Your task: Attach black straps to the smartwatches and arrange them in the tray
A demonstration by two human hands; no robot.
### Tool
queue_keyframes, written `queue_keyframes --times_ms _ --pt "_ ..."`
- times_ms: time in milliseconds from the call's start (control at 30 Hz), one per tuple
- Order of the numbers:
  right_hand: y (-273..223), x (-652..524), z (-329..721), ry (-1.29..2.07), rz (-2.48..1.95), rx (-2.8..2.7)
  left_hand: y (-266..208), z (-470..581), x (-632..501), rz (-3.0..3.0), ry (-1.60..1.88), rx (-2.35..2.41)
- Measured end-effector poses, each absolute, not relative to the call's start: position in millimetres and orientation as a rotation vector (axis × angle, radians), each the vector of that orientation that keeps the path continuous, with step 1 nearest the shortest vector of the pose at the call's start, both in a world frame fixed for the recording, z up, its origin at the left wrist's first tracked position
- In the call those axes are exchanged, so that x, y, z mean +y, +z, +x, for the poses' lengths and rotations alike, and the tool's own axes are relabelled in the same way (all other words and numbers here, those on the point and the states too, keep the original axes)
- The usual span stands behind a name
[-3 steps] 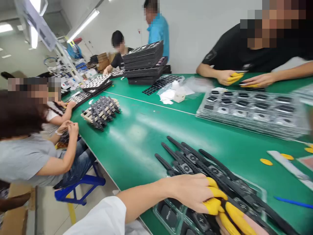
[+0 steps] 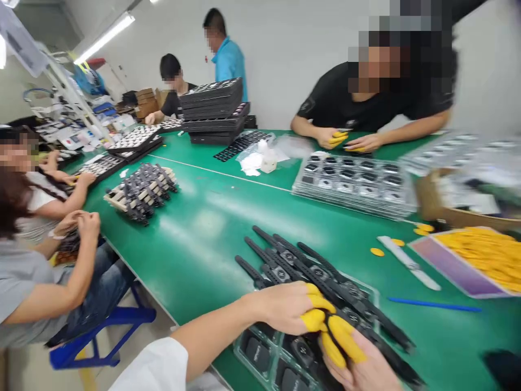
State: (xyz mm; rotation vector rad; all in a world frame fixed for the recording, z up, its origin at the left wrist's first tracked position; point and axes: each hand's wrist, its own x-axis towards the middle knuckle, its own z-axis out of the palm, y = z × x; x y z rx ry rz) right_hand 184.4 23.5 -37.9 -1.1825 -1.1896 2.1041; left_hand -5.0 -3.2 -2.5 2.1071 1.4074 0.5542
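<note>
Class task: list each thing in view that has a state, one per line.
Left hand, fingers closed
Right hand, fingers closed
Dark strip, pinched between the hands
Black watches, laid side by side
Cardboard box, open
Yellow finger cots, mostly heaped
Far clear trays, stacked
Black trays, stacked unevenly
Ceiling lamp, lit
Blue stick, lying flat

On the surface (image 2: 211, 239), watches (image 2: 319, 273) lie across a tray (image 2: 273, 360), with a rack (image 2: 140, 193) behind to their left, a tray stack (image 2: 325, 199) behind to their right, and a stick (image 2: 433, 304) to their right.
</note>
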Motion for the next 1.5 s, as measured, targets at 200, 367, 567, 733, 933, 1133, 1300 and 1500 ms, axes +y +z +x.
queue_keyframes --times_ms 200,367,567,733,933,1133,1300,1500 --pt "-32.5 21.1 175.7 2.05 -1.171 -1.056 -6.2 -8.8 -8.0 1.685 1.034 1.378" --pt "-31.6 18.6 178.9 2.243 -1.187 -1.117 -9.6 -0.2 -3.0 1.073 1.493 1.212" --pt "-27.7 31.7 186.8 2.244 -1.231 -1.309 -4.9 -31.4 9.1 0.436 1.93 1.265" --pt "-18.7 28.4 176.4 2.023 -1.09 -1.201 -14.8 -16.4 4.6 0.811 1.371 1.321" --pt "-18.1 13.9 168.0 2.087 -1.121 -1.092 -13.4 2.3 -10.2 1.734 1.037 1.376" --pt "-27.4 16.9 174.3 2.231 -1.1 -1.127 -12.6 -4.3 -12.5 1.888 0.936 1.385" --pt "-32.2 20.4 173.7 2.3 -1.085 -1.023 -10.9 -4.1 -12.7 1.957 0.867 1.423" --pt "-33.0 16.2 168.6 2.253 -1.018 -0.884 -15.9 -3.2 -14.0 1.894 0.932 1.435"
